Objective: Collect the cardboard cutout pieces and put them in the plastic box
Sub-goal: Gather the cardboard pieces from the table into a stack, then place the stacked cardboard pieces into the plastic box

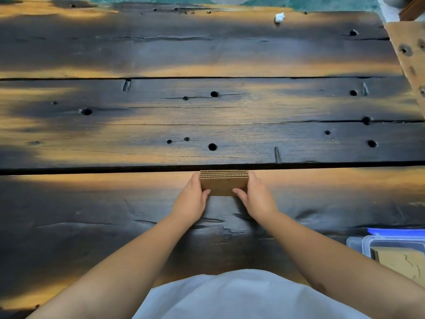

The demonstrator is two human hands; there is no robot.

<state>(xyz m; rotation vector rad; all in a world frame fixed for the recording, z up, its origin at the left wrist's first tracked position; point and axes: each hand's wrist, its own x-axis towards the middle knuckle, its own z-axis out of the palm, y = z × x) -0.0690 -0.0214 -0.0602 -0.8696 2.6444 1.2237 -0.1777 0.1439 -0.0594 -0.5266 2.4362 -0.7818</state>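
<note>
A stack of several brown cardboard cutout pieces (pixel 222 182) stands on edge on the dark wooden table, just below a plank gap. My left hand (pixel 192 201) presses its left side and my right hand (pixel 256 199) presses its right side, so both hands hold the stack between them. The clear plastic box (pixel 365 244) sits at the lower right edge of the view, with cardboard pieces (pixel 400 263) inside it. A blue lid (pixel 395 231) lies just behind the box.
The table (pixel 161 116) is made of dark, weathered planks with holes and cracks. A small white crumpled scrap (pixel 279 17) lies near the far edge. A light wooden board (pixel 409 54) with holes juts in at the upper right.
</note>
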